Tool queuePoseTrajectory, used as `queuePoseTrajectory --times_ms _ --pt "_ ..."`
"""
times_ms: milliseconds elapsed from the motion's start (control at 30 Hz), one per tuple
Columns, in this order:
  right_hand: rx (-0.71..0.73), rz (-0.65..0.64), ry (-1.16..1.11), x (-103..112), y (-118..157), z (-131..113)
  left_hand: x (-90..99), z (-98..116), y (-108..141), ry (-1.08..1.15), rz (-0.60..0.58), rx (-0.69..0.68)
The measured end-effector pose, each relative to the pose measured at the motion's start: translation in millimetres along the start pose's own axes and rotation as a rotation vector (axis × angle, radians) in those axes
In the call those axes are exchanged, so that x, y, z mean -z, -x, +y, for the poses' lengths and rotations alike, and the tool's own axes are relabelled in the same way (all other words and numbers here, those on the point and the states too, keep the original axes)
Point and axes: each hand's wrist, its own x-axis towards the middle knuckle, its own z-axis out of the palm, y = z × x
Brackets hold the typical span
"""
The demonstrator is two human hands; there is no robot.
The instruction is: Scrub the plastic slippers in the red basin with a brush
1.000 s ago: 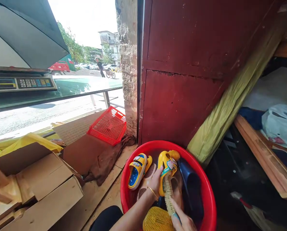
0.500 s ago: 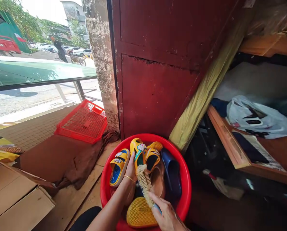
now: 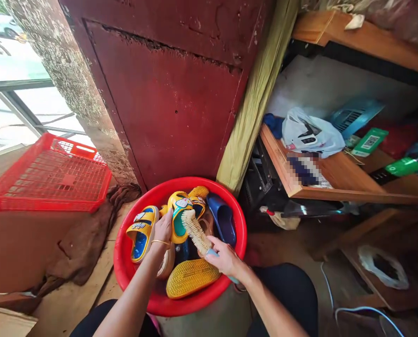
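Inside a red basin [image 3: 242, 224] lie several slippers and clogs. My left hand [image 3: 164, 228] grips a yellow clog [image 3: 177, 199] with a teal inside by its left edge. In my right hand [image 3: 224, 256] is a scrubbing brush [image 3: 196, 233] with pale bristles and a blue handle; its tip is at the clog's opening. A yellow sandal [image 3: 144, 224] with a blue footbed leans at the basin's left. At the right is a dark blue slipper [image 3: 224, 217]. Nearest me, a yellow slipper [image 3: 193, 278] shows its zigzag sole.
A dark red door [image 3: 173, 107] stands behind the basin. A red plastic crate [image 3: 68, 175] is at the left, near a brown cloth [image 3: 85, 238]. To the right are wooden shelves [image 3: 293, 187] with a white plastic bag [image 3: 310, 133]; a pale cable [image 3: 363, 309] runs low.
The view has turned to the right, so the basin appears further left and more of the shelves shows. The brush has tilted, its head still at the yellow clog. Both hands keep their grips.
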Motion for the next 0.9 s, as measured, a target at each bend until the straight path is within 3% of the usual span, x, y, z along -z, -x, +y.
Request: queuePoseTrajectory --times_ms 200,267,333,400,467,500,533,700,900 --pt "-0.054 0.129 -0.129 12.5 -3.8 17.1 10.2 4.0 -12.1 -0.166 0.195 -0.081" --pt "-0.099 0.152 -0.197 15.6 -1.0 30.6 13.0 11.7 -8.1 -0.210 0.263 -0.127" --pt "-0.144 0.168 -0.281 13.8 4.9 45.7 14.1 16.6 4.9 -0.307 0.245 -0.243" --pt "-0.180 0.182 -0.371 7.5 10.6 59.1 13.2 15.0 27.4 -0.517 0.030 -0.379" --pt "-0.204 0.214 -0.446 -0.4 13.7 68.3 10.8 6.0 55.5 -0.834 -0.399 -0.395" --pt "-0.212 0.238 -0.468 -3.8 14.0 71.1 9.2 -0.6 69.6 -1.027 -0.634 -0.350" --pt "-0.216 0.264 -0.478 -6.7 13.8 72.9 7.5 -8.0 82.5 -1.206 -0.797 -0.304" --pt "-0.210 0.265 -0.384 -12.4 11.1 74.7 0.6 -33.3 113.8 -1.446 -0.995 -0.214" --pt "-0.210 0.181 -0.187 -16.0 12.3 70.8 4.5 -17.8 102.6 -1.440 -1.066 -0.229"
